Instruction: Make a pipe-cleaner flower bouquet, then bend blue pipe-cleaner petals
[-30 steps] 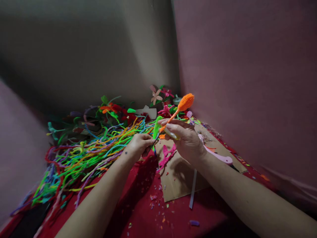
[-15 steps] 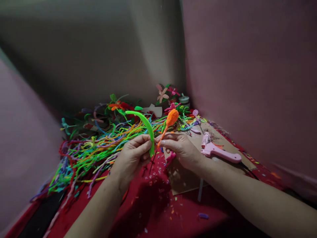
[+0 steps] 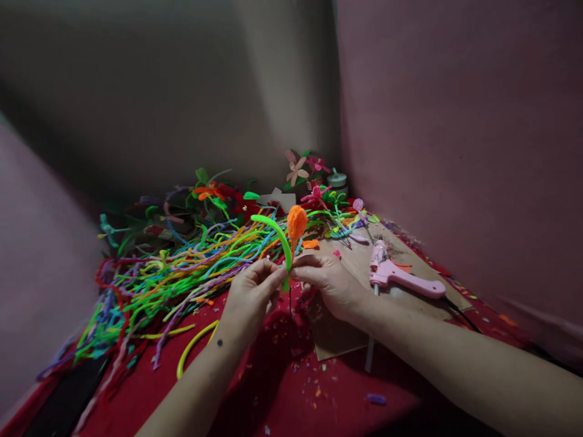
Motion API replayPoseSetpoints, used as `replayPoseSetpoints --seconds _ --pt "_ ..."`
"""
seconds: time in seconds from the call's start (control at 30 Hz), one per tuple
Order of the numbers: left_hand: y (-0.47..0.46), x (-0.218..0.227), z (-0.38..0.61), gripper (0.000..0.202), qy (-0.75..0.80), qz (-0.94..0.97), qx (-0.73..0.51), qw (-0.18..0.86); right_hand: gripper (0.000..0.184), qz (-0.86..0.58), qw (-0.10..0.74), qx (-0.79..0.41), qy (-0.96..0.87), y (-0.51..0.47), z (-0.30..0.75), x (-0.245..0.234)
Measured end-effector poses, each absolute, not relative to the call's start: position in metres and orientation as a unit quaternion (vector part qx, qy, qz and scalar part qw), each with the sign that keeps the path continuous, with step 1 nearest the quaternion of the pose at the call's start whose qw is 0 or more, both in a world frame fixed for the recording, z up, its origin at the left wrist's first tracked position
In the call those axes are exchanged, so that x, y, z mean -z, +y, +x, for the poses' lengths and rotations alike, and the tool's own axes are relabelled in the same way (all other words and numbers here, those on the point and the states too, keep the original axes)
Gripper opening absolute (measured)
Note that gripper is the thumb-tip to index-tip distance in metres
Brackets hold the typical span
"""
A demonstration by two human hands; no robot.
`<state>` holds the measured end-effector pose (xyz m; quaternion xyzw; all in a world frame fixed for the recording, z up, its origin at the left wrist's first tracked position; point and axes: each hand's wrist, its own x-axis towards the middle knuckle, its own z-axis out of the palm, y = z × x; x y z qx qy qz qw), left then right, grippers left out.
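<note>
Fingers [image 3: 274, 278] of the left hand [image 3: 249, 294] are pinching a fuzzy green strip [image 3: 276, 230] near its lower end, thumb pressed against the forefinger. From where I stand, the strip curves up and over to the left, and a short green end pokes out below the grip. Just beside it, the right hand [image 3: 339, 288] has thumb and forefinger closed on the foot of an orange bud [image 3: 297, 223], which stands upright on its short orange stem, close to the strip. The fingertips of both hands all but meet there, so I can't tell exactly how the two pieces touch. A thin dark wire hangs down beneath the grip.

It's all held up over a counter [image 3: 273, 394] with a red covering, littered with tiny coloured scraps. Off past the left hand spreads a big tangle of fuzzy stems [image 3: 200, 261], mostly green, orange, blue and purple, and a yellow stem [image 3: 190, 343] bends close to the left wrist. Beyond the right hand, a pink glue gun [image 3: 410, 282] lies on a piece of cardboard [image 3: 350, 262], its black cord [image 3: 462, 315] trailing to the right. Toward the back corner sit a peach flower [image 3: 297, 172] and a lidded jar [image 3: 337, 181].
</note>
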<state>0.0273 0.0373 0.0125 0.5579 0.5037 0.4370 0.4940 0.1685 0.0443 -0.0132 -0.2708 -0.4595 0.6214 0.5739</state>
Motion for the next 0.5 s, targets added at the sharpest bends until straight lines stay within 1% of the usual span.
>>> replayPoseSetpoints --seconds 0.07,0.13,0.33,0.4,0.5 --pt "0.031 -0.014 0.031 0.026 0.534 0.573 -0.441 0.439 0.013 -0.26 0.575 -0.634 -0.447 0.043 0.166 0.013" --pt "0.025 -0.015 0.035 0.023 0.553 0.576 -0.44 0.411 0.014 -0.249 0.575 -0.643 -0.44 0.042 0.165 0.014" --pt "0.016 -0.014 0.038 0.02 0.55 0.601 -0.426 0.393 0.015 -0.255 0.575 -0.652 -0.424 0.04 0.164 0.015" --pt "0.015 -0.012 0.037 0.014 0.532 0.608 -0.436 0.396 0.015 -0.262 0.577 -0.647 -0.424 0.039 0.164 0.013" --pt "0.013 -0.01 0.036 0.014 0.525 0.601 -0.444 0.408 0.016 -0.272 0.568 -0.65 -0.426 0.037 0.164 0.011"
